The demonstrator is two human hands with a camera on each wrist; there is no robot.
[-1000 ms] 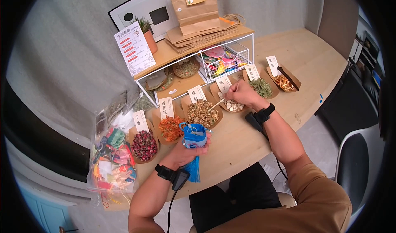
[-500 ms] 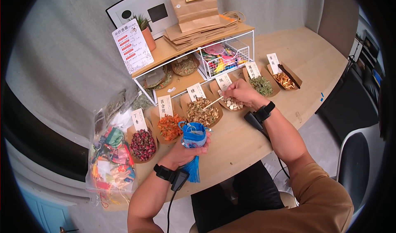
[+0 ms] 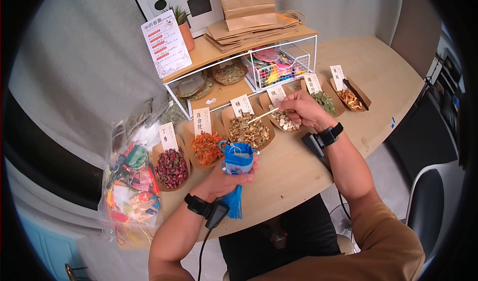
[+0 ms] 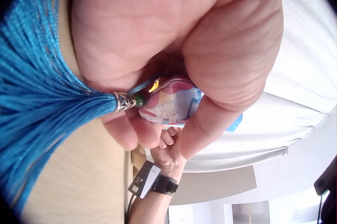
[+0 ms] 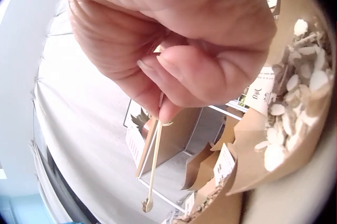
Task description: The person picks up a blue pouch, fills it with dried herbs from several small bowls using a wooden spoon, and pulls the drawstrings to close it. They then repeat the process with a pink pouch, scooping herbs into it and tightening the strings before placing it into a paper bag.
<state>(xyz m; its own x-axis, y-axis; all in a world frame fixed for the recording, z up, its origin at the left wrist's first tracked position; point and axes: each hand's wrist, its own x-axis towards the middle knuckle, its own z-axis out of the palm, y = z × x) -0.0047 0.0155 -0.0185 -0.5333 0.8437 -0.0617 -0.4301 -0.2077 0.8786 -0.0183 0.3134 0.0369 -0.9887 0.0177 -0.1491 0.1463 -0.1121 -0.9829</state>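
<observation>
My left hand [image 3: 223, 181] grips an open-topped blue sachet [image 3: 238, 165] over the table's front edge. A blue tassel [image 4: 58, 95] with a green bead hangs from it. In my right hand [image 3: 304, 109], the fingertips pinch a thin, pale wooden spoon [image 5: 156, 163] that points left. Brown bits cling to its small tip in the right wrist view. In the head view that tip overlaps the paper tray of chopped brown herbs [image 3: 255, 134]. The right hand itself hovers above the tray of white slices [image 3: 286, 120].
Paper trays of rosebuds [image 3: 172, 169], orange petals [image 3: 207, 149], green leaves [image 3: 324, 102] and yellowish shreds [image 3: 348, 100] continue the row. Behind stands a shelf [image 3: 209, 62] with a wire basket [image 3: 279, 72]. A plastic bag of colourful sachets [image 3: 132, 191] lies at left.
The spoon tip has come up from the chopped brown herbs, and the right hand has turned slightly. My left hand keeps its hold on the sachet. The head view has shifted a little.
</observation>
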